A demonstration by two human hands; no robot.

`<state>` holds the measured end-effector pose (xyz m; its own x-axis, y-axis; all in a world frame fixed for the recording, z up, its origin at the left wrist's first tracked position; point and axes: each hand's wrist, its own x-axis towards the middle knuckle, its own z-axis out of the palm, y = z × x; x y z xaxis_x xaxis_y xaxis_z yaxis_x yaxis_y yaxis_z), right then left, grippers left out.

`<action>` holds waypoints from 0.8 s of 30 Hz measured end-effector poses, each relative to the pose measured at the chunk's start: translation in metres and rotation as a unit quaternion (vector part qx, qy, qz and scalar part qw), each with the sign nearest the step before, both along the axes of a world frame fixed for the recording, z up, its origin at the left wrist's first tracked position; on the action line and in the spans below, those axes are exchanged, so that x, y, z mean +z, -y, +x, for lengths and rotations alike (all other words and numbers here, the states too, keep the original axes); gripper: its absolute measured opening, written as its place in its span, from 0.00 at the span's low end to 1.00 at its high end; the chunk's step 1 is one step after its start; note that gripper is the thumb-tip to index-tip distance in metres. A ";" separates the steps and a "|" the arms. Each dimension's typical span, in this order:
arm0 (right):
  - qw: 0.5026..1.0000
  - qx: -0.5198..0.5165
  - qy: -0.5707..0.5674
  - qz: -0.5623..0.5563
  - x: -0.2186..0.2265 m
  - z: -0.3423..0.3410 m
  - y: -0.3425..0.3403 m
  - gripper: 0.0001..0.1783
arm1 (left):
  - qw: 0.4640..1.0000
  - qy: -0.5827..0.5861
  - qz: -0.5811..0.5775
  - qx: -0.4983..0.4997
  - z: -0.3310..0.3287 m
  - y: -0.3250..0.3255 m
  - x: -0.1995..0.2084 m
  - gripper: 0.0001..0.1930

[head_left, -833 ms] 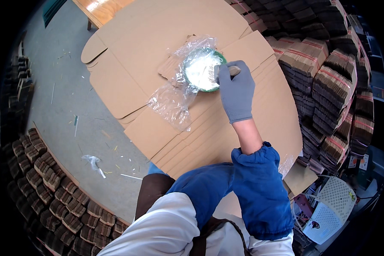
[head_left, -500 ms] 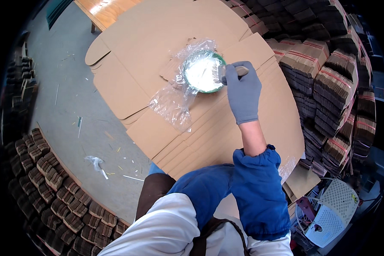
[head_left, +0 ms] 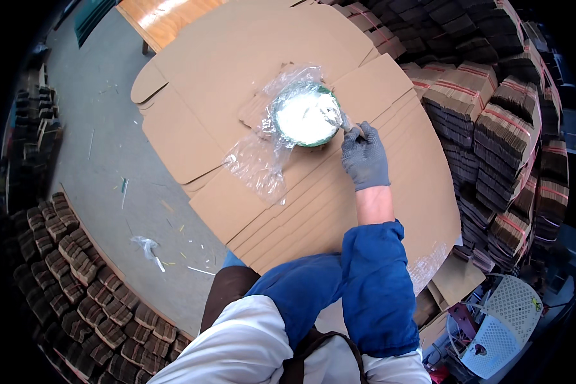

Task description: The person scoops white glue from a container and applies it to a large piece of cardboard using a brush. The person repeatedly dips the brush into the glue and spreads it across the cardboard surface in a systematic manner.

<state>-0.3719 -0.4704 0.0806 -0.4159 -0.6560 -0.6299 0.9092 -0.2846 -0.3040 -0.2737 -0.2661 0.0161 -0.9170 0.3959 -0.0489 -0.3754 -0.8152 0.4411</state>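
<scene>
My right hand (head_left: 363, 157), in a grey glove, is shut on the handle of a small brush (head_left: 339, 120). The brush tip reaches into a round green bowl (head_left: 313, 144) filled with white paste. The bowl sits on a crumpled clear plastic sheet (head_left: 256, 163), which lies on a fanned stack of flat brown cardboard blanks (head_left: 237, 83). My right forearm in a blue sleeve (head_left: 374, 288) stretches up from the lower edge. My left hand is out of sight; only a blue sleeve shows near my body.
Tall stacks of banded cardboard bundles (head_left: 493, 115) wall in the right side, and more bundles (head_left: 77, 288) line the lower left. Grey concrete floor (head_left: 102, 160) with scraps lies to the left. A white perforated plastic basket (head_left: 499, 320) stands at lower right.
My right hand has shifted a little to the right and nearer to me, and the brush tip now lies over the white paste instead of at the bowl's right rim.
</scene>
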 end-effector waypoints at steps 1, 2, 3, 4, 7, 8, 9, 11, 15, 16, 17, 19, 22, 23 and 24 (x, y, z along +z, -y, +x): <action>1.000 0.006 0.021 -0.020 -0.001 -0.001 0.000 0.09 | 1.000 0.002 0.005 0.002 -0.001 -0.001 0.001 0.32; 0.998 0.011 0.041 -0.040 0.001 0.000 0.000 0.08 | 1.000 0.005 0.011 0.002 -0.002 -0.001 0.001 0.32; 0.999 0.006 0.028 -0.036 0.003 0.000 -0.001 0.09 | 1.000 0.006 0.018 0.002 -0.002 0.000 0.001 0.32; 0.999 0.000 0.014 -0.032 0.006 0.000 -0.001 0.09 | 1.000 0.008 0.024 0.002 -0.003 0.000 0.001 0.32; 0.985 0.009 -0.154 0.077 0.021 0.009 0.001 0.10 | 0.999 0.019 0.042 0.005 -0.002 0.001 0.001 0.32; 0.964 0.017 -0.232 0.129 0.025 0.010 0.002 0.11 | 0.999 0.022 0.049 0.005 -0.002 0.001 0.000 0.32; 0.959 0.020 -0.255 0.126 0.030 0.009 0.001 0.11 | 0.998 0.024 0.056 0.007 -0.001 0.002 -0.001 0.32; 0.946 0.022 -0.301 0.120 0.039 0.003 -0.002 0.11 | 0.998 0.028 0.063 0.008 0.000 0.000 0.001 0.32; 0.923 0.040 -0.344 0.167 0.037 0.006 0.006 0.13 | 0.996 0.036 0.087 0.010 -0.001 0.003 0.002 0.32; 0.925 0.036 -0.342 0.160 0.040 0.003 0.005 0.14 | 0.995 0.039 0.090 0.013 -0.001 0.004 0.002 0.32; 0.927 0.031 -0.339 0.155 0.040 0.003 0.002 0.14 | 0.995 0.040 0.093 0.012 -0.001 0.004 0.002 0.32; 0.918 0.037 -0.358 0.168 0.035 0.004 -0.001 0.14 | 0.994 0.045 0.102 0.014 0.000 0.004 0.002 0.32; 0.930 0.023 -0.340 0.137 0.034 0.000 0.000 0.13 | 0.992 0.051 0.111 0.016 0.001 0.006 0.001 0.31; 0.938 0.015 -0.325 0.121 0.033 -0.001 -0.002 0.13 | 0.992 0.052 0.115 0.016 -0.001 0.005 0.002 0.31; 0.940 0.016 -0.314 0.132 0.031 -0.002 -0.004 0.12 | 0.991 0.054 0.118 0.017 -0.001 0.007 0.002 0.31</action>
<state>-0.3739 -0.4664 0.1120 -0.7434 -0.5291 -0.4091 0.5332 -0.0996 -0.8401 -0.2751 -0.2729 0.0177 -0.9242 0.3777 -0.0566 -0.3812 -0.9035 0.1959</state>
